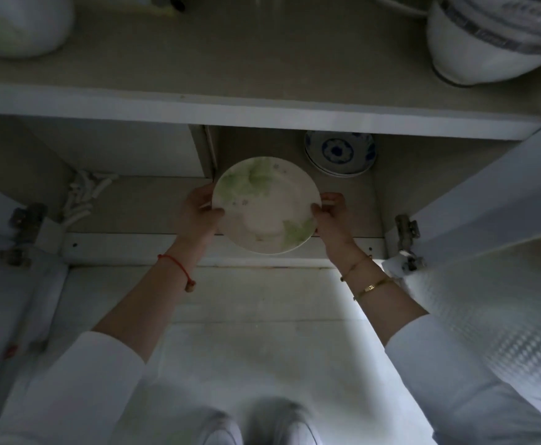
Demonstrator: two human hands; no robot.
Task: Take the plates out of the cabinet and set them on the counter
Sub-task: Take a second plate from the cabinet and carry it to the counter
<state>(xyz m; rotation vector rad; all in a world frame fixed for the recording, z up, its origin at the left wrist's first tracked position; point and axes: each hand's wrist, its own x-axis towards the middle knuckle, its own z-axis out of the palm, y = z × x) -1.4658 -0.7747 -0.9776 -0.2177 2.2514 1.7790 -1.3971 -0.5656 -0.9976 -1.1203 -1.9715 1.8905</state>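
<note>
Around the grip, an open low white cabinet (294, 248) with a beige shelf, doors swung wide to either side. Above the grip, a pale beige counter (230, 59), loaded far up and right with stacked white bowls banded grey-blue (487, 36). Between the hands, over the cabinet's front sill: a round cream ceramic plate (266, 203), glossy, printed with soft green leaves at far left and near right, small mauve flowers dotted between. Face turned up toward the camera, roughly level; round, so no long axis to name. Beyond the grip and to its right, a short stack of blue-and-white patterned dishes (339, 152) on the shelf. Pinched at the left rim by the left hand (200, 213), at the right rim by the right hand (331, 216), thumbs on top, fingers curled round the edge.
</note>
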